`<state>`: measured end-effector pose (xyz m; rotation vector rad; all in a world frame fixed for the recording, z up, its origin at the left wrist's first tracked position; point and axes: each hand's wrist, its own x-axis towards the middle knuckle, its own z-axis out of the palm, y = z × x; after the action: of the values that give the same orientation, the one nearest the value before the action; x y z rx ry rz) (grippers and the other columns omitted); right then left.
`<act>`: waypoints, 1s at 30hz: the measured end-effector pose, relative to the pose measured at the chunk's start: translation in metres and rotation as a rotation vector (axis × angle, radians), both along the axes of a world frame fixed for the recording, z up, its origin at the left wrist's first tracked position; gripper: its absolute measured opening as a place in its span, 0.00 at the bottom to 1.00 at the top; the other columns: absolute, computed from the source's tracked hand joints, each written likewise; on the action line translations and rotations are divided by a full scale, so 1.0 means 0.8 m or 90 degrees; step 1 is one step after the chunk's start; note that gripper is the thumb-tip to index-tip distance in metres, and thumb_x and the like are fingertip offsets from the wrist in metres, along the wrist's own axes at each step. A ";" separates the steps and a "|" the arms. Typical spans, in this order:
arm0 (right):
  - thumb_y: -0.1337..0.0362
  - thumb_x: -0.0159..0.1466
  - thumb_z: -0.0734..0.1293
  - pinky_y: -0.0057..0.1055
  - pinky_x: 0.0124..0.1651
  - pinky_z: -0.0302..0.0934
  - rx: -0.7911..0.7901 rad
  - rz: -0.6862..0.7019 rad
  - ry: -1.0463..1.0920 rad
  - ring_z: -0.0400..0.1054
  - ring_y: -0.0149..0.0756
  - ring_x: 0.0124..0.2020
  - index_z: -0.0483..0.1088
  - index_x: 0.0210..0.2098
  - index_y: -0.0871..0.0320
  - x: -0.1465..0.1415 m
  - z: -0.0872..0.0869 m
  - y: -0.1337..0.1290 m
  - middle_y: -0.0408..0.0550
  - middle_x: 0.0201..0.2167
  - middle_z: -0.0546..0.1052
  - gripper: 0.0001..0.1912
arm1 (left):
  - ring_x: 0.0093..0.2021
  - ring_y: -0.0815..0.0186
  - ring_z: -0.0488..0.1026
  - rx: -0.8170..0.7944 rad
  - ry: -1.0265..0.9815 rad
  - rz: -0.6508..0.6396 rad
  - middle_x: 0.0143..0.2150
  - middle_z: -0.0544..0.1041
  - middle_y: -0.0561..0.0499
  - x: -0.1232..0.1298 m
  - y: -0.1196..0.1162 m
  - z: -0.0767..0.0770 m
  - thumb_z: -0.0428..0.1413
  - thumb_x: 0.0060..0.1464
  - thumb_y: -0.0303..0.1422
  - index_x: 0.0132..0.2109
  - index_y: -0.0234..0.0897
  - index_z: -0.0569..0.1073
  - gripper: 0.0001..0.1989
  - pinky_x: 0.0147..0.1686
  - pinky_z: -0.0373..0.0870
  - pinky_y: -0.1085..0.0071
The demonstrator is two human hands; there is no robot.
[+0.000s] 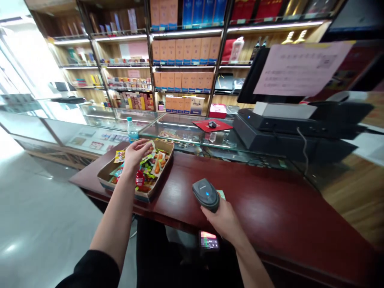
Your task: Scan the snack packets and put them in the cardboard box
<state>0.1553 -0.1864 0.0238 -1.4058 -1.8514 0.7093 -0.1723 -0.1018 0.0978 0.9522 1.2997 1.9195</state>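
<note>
A cardboard box (162, 179) of small packaged snacks stands on the left part of the dark red table (177, 196). My left hand (137, 153) is over its far side, fingers pinched at a small clear-and-white packet (153, 145). Yellow, green and red packets lie in the box, and sausage-like snacks (159, 163) show at its right side. My right hand (223, 216) grips a dark grey handheld scanner (205, 193) with a blue light, above the table's front part. A small greenish item (221, 195) shows just behind the scanner, partly hidden.
Behind the table is a glass display counter (180, 130) with a blue-capped bottle (131, 129) and a mouse (212, 124) on a red mat (204, 126). A monitor with a pink sheet (300, 70) stands right. A lit phone (209, 241) is below the table edge.
</note>
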 end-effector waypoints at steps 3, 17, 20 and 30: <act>0.66 0.53 0.68 0.33 0.40 0.69 0.017 0.026 0.001 0.78 0.46 0.39 0.76 0.36 0.58 -0.020 0.012 0.001 0.52 0.35 0.83 0.10 | 0.36 0.62 0.80 -0.007 0.000 0.003 0.35 0.81 0.44 -0.014 -0.018 -0.003 0.73 0.32 0.40 0.44 0.28 0.78 0.30 0.40 0.79 0.64; 0.64 0.56 0.68 0.34 0.43 0.69 -0.005 -0.041 0.036 0.78 0.46 0.41 0.75 0.40 0.57 0.032 -0.015 0.002 0.52 0.38 0.83 0.12 | 0.31 0.66 0.75 -0.092 0.064 -0.198 0.32 0.78 0.49 0.127 0.014 -0.084 0.71 0.34 0.41 0.41 0.32 0.79 0.26 0.33 0.76 0.67; 0.63 0.56 0.67 0.34 0.43 0.69 -0.031 -0.091 0.034 0.78 0.46 0.42 0.75 0.40 0.57 0.062 -0.021 -0.001 0.52 0.38 0.83 0.12 | 0.30 0.65 0.74 -0.134 0.093 -0.250 0.32 0.78 0.48 0.182 0.027 -0.113 0.71 0.35 0.40 0.41 0.33 0.80 0.24 0.32 0.75 0.67; 0.65 0.56 0.68 0.32 0.43 0.69 -0.061 -0.184 0.025 0.78 0.46 0.42 0.76 0.39 0.57 0.121 -0.032 -0.020 0.53 0.38 0.83 0.11 | 0.42 0.56 0.76 -0.111 0.558 -0.402 0.41 0.81 0.45 0.268 0.012 -0.148 0.67 0.44 0.35 0.44 0.42 0.83 0.16 0.43 0.69 0.65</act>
<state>0.2522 -0.2028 -0.0019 -1.6662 -1.5576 0.6803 0.0424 -0.0922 -0.0203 1.9381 1.3282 0.8875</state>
